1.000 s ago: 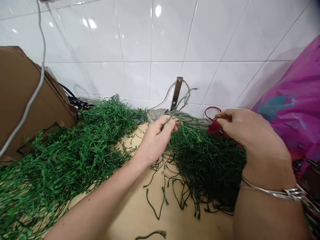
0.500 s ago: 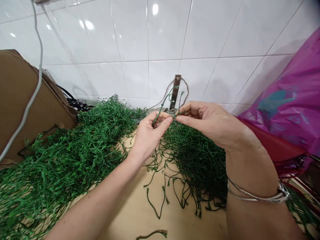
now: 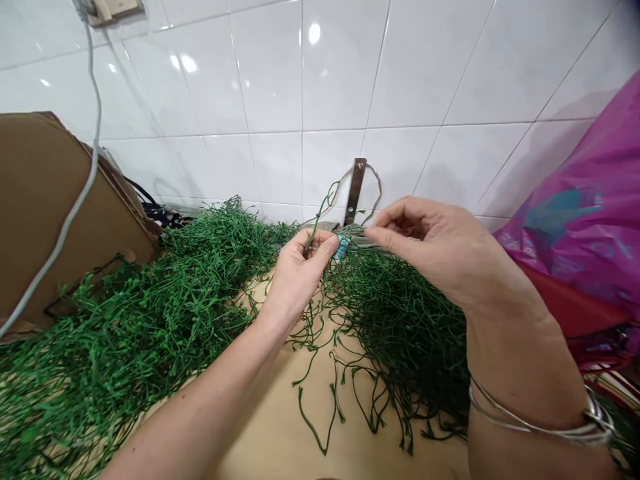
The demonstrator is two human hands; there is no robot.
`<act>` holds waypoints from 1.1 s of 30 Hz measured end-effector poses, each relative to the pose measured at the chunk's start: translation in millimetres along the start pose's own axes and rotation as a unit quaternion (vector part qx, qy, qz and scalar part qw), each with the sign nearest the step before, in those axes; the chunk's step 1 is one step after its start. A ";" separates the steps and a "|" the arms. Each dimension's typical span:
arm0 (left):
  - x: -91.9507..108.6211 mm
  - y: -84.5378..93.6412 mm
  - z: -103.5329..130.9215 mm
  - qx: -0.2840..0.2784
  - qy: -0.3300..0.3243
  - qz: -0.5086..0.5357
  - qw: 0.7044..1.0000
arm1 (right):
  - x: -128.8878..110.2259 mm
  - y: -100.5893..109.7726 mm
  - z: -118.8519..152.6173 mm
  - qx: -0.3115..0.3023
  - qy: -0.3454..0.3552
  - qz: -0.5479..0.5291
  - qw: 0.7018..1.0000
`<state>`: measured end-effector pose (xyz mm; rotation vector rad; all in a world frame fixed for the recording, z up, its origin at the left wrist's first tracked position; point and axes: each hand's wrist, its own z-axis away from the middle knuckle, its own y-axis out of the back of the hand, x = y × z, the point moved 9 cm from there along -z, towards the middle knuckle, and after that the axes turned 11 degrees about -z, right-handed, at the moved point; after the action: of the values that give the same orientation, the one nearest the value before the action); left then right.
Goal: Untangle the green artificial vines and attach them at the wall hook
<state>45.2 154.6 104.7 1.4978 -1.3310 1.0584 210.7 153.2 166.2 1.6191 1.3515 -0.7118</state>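
Note:
My left hand [image 3: 305, 260] is closed in a pinch on a green cord [image 3: 319, 217], whose knotted upper part sticks up above the fingers. At its thumb tip sits a small turquoise banded piece [image 3: 341, 247]; whether this is a bead or wound thread I cannot tell. To the right, my right hand [image 3: 425, 243] is pinched, thumb against forefinger, at what looks like the end of a thin green strand running from the turquoise piece. Below the hands lies a dark green heap of knotted cords [image 3: 410, 320], with several loose ones trailing onto the tabletop [image 3: 265, 420].
A bigger pile of green cords [image 3: 165, 313] spreads over the left side. Behind it stands a cardboard box [image 3: 60, 207] with a white cable [image 3: 75, 207] hanging in front. A metal bracket [image 3: 355, 190] rises by the tiled wall [image 3: 330, 73]. On the right is a purple plastic bag [image 3: 585, 200].
My right hand has moved right, away from my left fingertips, and the turquoise piece between them now shows. The left hand keeps its pinch on the cord. The view has shifted slightly.

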 end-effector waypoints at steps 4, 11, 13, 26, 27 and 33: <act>-2.5 -0.9 0.0 -0.011 0.009 0.023 1.000 | -5.7 -15.7 0.0 -0.053 0.051 0.066 0.995; -6.2 -9.1 0.0 -0.049 0.041 0.066 0.996 | 1.5 -23.2 -2.0 -0.068 0.068 0.126 0.987; -8.2 -9.2 -1.2 -0.049 0.047 0.064 0.996 | -5.6 -28.4 0.6 -0.082 0.126 0.170 0.974; -10.5 -23.9 -0.4 -0.118 0.052 0.075 0.989 | -4.2 -19.8 -4.0 0.007 0.152 0.191 0.970; -12.1 -24.8 -0.7 -0.116 0.056 0.080 0.988 | -0.6 -20.7 -5.4 0.007 0.140 0.179 0.974; -12.5 -28.3 4.9 -0.124 0.072 0.084 0.986 | 35.5 9.5 -19.1 0.080 0.046 0.174 0.980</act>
<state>72.7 155.4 89.7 1.1209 -1.4460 1.0429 226.4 186.3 146.9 1.9747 1.0530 -0.5492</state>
